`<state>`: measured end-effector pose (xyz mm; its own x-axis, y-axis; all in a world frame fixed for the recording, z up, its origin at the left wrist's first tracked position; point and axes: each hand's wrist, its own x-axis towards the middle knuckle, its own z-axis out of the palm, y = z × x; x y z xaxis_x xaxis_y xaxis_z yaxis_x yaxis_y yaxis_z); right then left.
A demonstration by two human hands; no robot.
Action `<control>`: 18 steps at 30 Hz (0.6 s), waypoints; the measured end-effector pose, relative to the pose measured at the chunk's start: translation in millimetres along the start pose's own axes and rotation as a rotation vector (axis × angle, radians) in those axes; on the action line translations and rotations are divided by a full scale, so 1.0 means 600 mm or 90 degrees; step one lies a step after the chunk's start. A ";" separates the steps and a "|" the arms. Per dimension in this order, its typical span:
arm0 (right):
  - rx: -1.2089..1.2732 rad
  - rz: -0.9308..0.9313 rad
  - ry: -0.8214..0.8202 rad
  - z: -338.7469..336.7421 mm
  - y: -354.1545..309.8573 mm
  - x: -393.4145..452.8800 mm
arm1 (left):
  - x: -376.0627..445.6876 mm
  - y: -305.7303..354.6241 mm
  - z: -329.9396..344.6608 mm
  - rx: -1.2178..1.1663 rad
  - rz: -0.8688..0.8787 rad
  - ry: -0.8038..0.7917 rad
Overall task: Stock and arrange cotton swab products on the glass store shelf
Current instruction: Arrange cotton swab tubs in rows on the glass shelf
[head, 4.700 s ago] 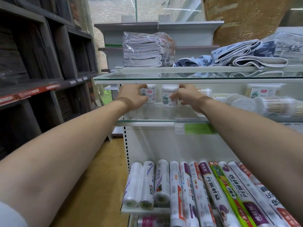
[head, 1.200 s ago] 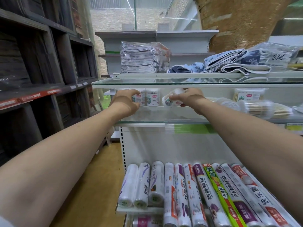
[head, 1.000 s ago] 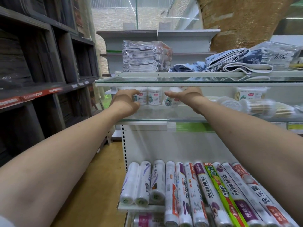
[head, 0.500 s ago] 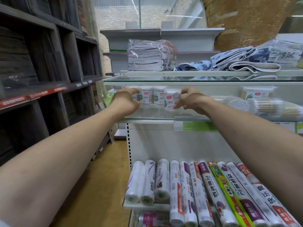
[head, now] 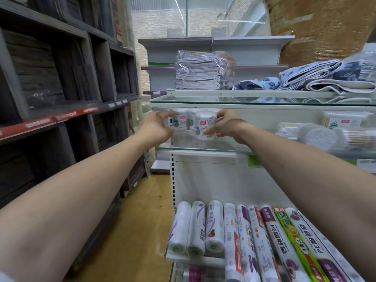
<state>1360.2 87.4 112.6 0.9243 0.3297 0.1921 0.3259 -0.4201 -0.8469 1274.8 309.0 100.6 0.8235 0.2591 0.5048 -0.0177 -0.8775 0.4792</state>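
Cotton swab tubs (head: 204,125) stand at the left end of the glass shelf (head: 195,149), pressed in a row. My left hand (head: 157,127) grips the outer tub; my right hand (head: 223,124) pinches the nearest. Risk: uneven squeeze tips one off the front edge.

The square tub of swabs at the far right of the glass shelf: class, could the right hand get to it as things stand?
Probably not yet: the right hand grips a round tub. The way to the square tub looks free.
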 end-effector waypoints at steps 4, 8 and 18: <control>-0.017 -0.020 0.000 0.041 -0.016 0.021 | -0.002 -0.027 -0.008 -0.041 -0.031 0.008; -0.021 -0.029 0.021 0.072 -0.023 0.042 | 0.001 -0.047 -0.012 -0.008 -0.017 0.011; -0.014 -0.033 0.028 0.108 -0.030 0.074 | 0.025 -0.078 -0.016 0.004 0.005 0.015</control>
<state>1382.6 164.0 104.1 0.9138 0.3140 0.2577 0.3775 -0.4216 -0.8245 1282.3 358.0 92.7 0.8098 0.2611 0.5254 -0.0204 -0.8824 0.4700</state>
